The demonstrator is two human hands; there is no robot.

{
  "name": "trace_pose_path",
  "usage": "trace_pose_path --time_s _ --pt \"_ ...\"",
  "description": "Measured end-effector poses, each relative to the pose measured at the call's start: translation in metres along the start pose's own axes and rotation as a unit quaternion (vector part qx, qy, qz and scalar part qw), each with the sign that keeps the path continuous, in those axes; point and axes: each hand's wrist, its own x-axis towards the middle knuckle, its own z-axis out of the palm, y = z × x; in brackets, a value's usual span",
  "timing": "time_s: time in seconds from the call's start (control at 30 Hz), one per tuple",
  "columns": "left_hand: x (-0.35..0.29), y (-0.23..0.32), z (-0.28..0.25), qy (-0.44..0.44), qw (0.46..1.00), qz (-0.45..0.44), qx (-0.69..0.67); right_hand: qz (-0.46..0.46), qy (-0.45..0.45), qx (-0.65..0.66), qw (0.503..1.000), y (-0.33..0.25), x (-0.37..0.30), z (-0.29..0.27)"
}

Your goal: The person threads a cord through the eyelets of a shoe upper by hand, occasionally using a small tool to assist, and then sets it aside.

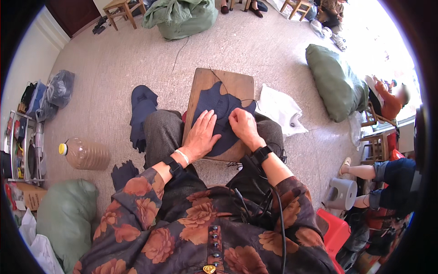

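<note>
A dark navy knitted fabric piece (211, 101) lies spread on a wooden board (237, 78) in front of my knees. My left hand (203, 133) rests flat on the left part of the fabric, its fingers stretched out. Over the right part, my right hand (245, 127) is closed with curled fingers; they hide whatever is pinched in them. A thin dark strand (220, 78) runs across the top of the board and the fabric.
Dark knitted pieces (144, 114) lie on the floor to the left, a white bag (279, 109) to the right. Farther out are a large bottle with a yellow cap (86, 153), green sacks (335, 82), a grey stool (341, 193), a red stool (332, 233) and other people.
</note>
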Motion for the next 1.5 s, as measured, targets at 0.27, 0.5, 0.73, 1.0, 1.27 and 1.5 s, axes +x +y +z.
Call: trace_pose_path --time_s 0.27,0.5,0.73,1.0,1.27,1.5 --pt "0.034 -0.015 -0.012 0.014 0.997 -0.035 -0.062 0.011 -0.002 -0.037 0.999 -0.016 0.002 0.007" --pt "0.071 -0.009 -0.003 -0.07 0.993 -0.096 -0.024 0.024 0.054 0.103 0.993 0.002 0.011 0.002" --pt "0.068 -0.02 0.004 -0.064 0.998 -0.023 -0.007 -0.031 0.029 0.02 0.999 0.006 0.006 0.015" --pt "0.064 -0.021 0.001 -0.01 0.98 -0.12 -0.161 -0.04 -0.028 -0.064 0.997 -0.01 0.0 0.016" --pt "0.058 -0.036 0.022 0.023 0.948 -0.17 -0.269 -0.022 -0.042 -0.104 0.993 -0.035 -0.007 0.008" --pt "0.063 -0.033 0.012 -0.027 0.974 -0.17 -0.148 -0.053 0.0 0.017 0.998 -0.018 -0.019 0.012"
